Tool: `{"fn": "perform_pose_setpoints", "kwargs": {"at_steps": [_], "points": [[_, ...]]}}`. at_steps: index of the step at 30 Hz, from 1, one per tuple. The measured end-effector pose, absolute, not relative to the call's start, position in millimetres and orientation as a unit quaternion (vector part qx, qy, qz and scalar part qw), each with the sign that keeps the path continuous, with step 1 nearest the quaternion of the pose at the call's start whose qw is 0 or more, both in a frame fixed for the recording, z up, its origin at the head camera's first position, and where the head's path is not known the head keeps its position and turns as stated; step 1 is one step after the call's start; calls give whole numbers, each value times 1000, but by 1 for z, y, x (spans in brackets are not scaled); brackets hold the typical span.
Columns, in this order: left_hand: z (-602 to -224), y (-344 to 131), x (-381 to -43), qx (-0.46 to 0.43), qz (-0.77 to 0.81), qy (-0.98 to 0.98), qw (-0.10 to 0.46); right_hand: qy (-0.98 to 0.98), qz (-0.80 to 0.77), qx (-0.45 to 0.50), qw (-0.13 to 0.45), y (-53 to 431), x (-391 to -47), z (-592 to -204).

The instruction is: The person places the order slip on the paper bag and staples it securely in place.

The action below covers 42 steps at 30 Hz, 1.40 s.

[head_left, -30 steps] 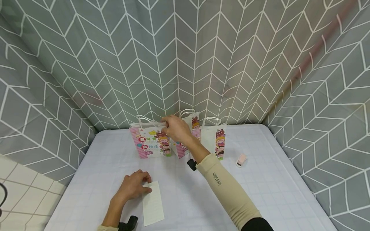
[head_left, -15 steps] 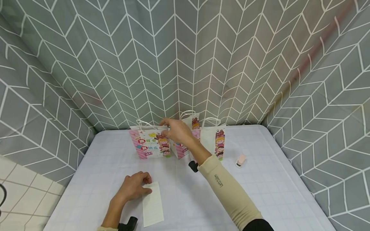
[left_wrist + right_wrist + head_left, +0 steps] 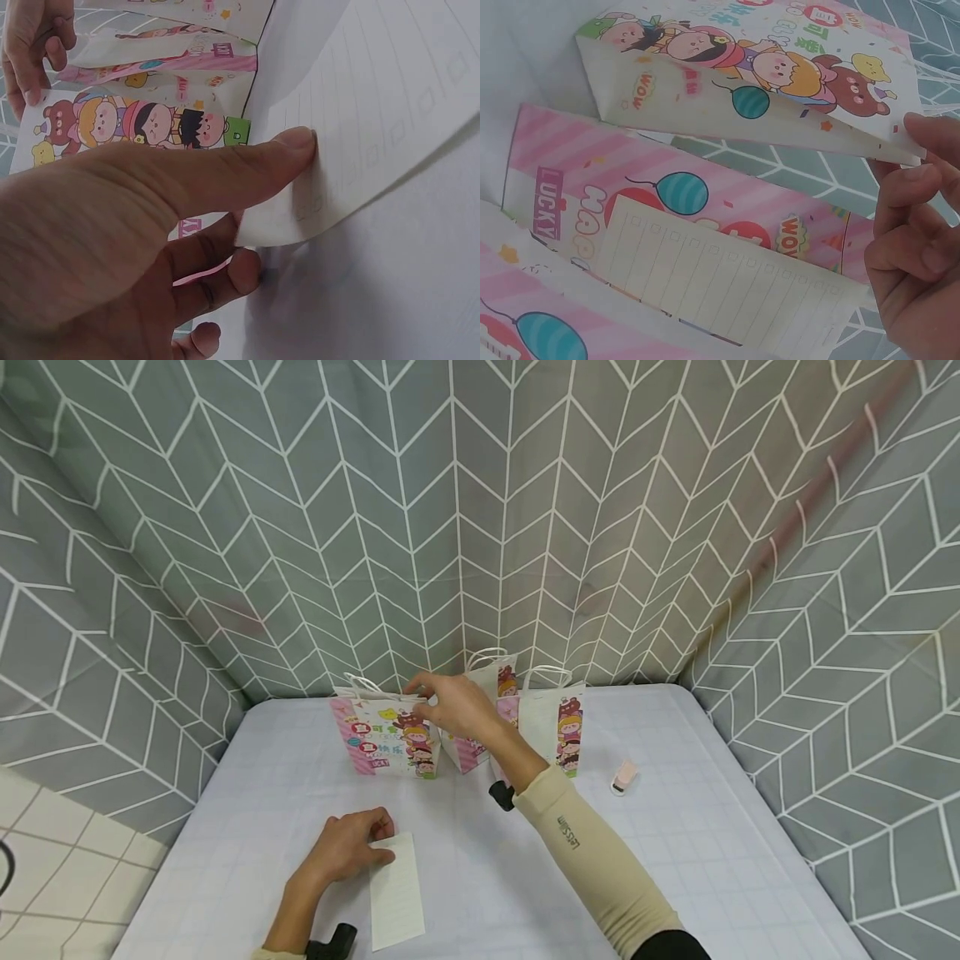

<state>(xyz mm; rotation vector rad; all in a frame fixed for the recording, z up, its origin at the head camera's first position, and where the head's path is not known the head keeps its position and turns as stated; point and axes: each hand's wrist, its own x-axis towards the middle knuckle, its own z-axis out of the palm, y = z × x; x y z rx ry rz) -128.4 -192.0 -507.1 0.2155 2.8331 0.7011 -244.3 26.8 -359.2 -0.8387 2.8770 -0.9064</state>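
Observation:
My left hand (image 3: 347,845) pinches the top left part of a lined paper sheet (image 3: 397,897) with checkbox squares, thumb on top. In the left wrist view the sheet curves away from the white tabletop near the thumb. At the back, my right hand (image 3: 459,706) pinches the upper right corner of a cartoon-printed paper gift bag (image 3: 382,739), which leans a little toward me. Right of it stand more gift bags, one half behind my hand and one white-sided bag (image 3: 540,727). A second lined sheet (image 3: 727,277) shows between bags in the right wrist view.
A small pink-and-white object (image 3: 624,777) lies on the white-covered table (image 3: 697,843), right of the bags. Grey chevron curtains (image 3: 487,527) rise behind and at both sides. My right forearm crosses in front of the bags.
My right hand has shifted slightly left and down, bringing the left gift bag with it; the bag's top now tilts more toward me. The left hand and its sheet stay almost still.

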Motion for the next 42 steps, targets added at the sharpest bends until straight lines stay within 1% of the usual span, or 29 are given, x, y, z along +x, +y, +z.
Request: {"fn": "perform_pose_setpoints", "kwargs": {"at_steps": [7, 16, 22, 27, 33, 42], "points": [[-506, -192, -130, 72, 248, 961, 100, 915, -289, -281, -1, 31, -244, -359], [-505, -193, -133, 92, 265, 958, 53, 906, -294, -305, 7, 30, -242, -360], [-507, -193, -135, 84, 281, 955, 45, 899, -301, -318, 8, 33, -240, -361], [-505, -193, -135, 97, 304, 947, 30, 894, -300, -334, 2, 37, -239, -363], [-501, -192, -137, 100, 328, 939, 28, 888, -307, -343, 8, 45, -238, -364], [-497, -192, -138, 144, 353, 924, -35, 880, -318, -352, 5, 56, -235, -366]]}}
